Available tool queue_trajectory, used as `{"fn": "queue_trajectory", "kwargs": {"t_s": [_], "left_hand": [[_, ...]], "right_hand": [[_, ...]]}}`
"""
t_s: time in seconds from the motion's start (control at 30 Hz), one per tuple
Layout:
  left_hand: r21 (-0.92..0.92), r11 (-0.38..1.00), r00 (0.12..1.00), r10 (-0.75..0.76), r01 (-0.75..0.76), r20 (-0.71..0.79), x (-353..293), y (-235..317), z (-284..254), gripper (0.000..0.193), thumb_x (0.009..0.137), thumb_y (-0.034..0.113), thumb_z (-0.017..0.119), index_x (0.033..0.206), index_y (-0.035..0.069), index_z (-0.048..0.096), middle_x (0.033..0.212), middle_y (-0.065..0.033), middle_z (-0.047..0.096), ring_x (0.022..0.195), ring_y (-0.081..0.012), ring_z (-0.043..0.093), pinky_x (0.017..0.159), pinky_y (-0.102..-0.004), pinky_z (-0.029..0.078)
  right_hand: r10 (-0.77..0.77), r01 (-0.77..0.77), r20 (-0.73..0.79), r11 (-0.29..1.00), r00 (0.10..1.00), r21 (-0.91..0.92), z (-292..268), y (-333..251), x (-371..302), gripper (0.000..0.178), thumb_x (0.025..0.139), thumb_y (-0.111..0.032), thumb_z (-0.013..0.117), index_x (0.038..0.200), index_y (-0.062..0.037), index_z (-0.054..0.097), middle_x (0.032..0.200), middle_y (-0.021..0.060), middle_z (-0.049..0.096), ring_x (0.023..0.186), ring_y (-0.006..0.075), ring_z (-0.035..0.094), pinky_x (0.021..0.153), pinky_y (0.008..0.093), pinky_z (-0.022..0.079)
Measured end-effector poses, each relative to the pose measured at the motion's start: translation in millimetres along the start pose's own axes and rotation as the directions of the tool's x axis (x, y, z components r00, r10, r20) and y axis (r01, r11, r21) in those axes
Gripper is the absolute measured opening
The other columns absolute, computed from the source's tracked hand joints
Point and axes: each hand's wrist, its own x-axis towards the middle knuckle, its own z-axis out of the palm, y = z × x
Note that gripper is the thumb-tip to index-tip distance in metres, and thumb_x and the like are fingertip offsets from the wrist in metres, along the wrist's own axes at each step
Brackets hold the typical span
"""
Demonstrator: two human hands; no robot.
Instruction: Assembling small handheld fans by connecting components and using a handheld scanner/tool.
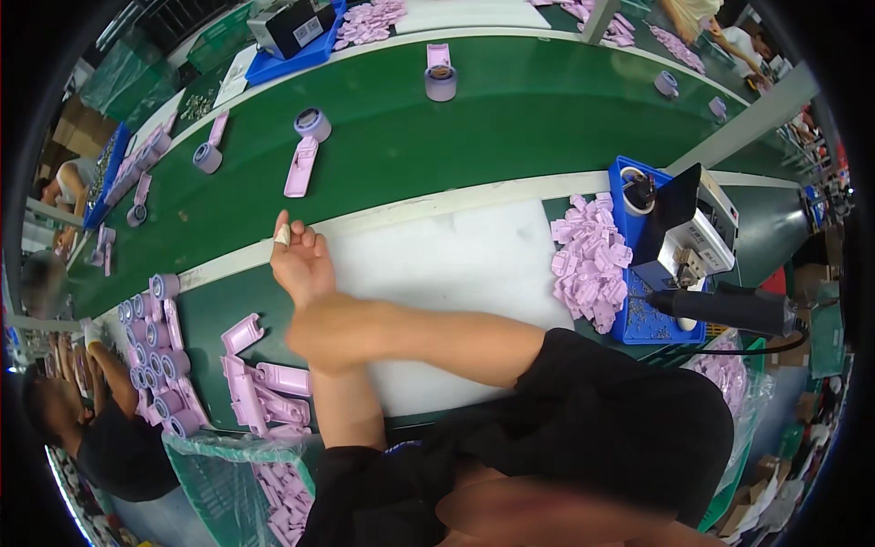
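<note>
My left hand (303, 263) is palm up near the bench's front ledge, fingers apart and loosely curled, with nothing in it. White tape or a bandage wraps one finger. My right forearm crosses over my left one, and my right hand (314, 335) lies at my left wrist, smeared by motion with its fingers hidden. Beneath my arms is a white foam sheet (437, 264). Left of them lie several long pink plastic shells (244, 394). On the green belt beyond my left hand rests a pink handle piece (301, 169) joined to a purple round part (313, 124).
At right are a heap of small pink parts (591, 260), a blue tray (633, 324) of screws, a black box device (688, 228) and a dark power screwdriver (729, 310). Purple-and-pink assemblies (155, 337) stand at left, near a co-worker (114, 438). A green crate (214, 483) sits below.
</note>
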Motion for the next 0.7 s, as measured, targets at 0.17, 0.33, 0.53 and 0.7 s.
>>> {"fn": "queue_trajectory", "kwargs": {"t_s": [0.17,0.33,0.53,0.7], "left_hand": [[0.139,0.990,0.994,-0.013,0.029,-0.110,-12,2,20,0.028,0.098,0.013,0.043,0.121,0.005,0.058,0.082,-0.0047,0.055,0.062,-0.0108,0.044,0.051,-0.0225,0.034],[0.189,0.981,0.985,-0.005,0.039,-0.173,-14,-3,35,0.026,0.098,0.013,0.045,0.119,0.005,0.059,0.081,-0.0047,0.055,0.062,-0.0101,0.044,0.049,-0.0229,0.034],[0.213,0.977,0.994,0.007,0.016,-0.106,-13,-9,45,0.021,0.097,0.017,0.049,0.109,0.005,0.062,0.072,-0.0024,0.053,0.054,-0.0091,0.041,0.043,-0.0221,0.029],[0.542,0.831,0.974,0.210,-0.129,-0.090,12,-19,0,0.021,0.094,0.021,0.053,0.085,0.006,0.063,0.058,0.0012,0.048,0.044,-0.0068,0.035,0.039,-0.0219,0.023]], "right_hand": [[-0.045,0.041,0.088,0.998,0.995,0.048,-18,-11,-1,0.011,0.076,-0.007,0.058,0.075,0.0004,0.067,0.076,0.0162,0.068,0.064,0.0341,0.058,0.060,0.0419,0.047],[0.022,-0.036,-0.313,0.999,0.950,-0.040,-15,8,6,0.011,0.076,-0.008,0.058,0.077,-0.0021,0.067,0.076,0.0164,0.069,0.065,0.0354,0.060,0.062,0.0418,0.047],[0.007,-0.007,-0.001,1.000,1.000,0.018,-24,-4,-3,0.012,0.076,-0.006,0.057,0.080,-0.0025,0.068,0.076,0.0157,0.069,0.071,0.0361,0.062,0.067,0.0417,0.048],[-0.060,0.059,-0.023,0.996,0.998,-0.065,-16,9,6,0.016,0.075,-0.005,0.054,0.082,-0.0031,0.069,0.079,0.0138,0.069,0.078,0.0343,0.064,0.067,0.0409,0.049]]}}
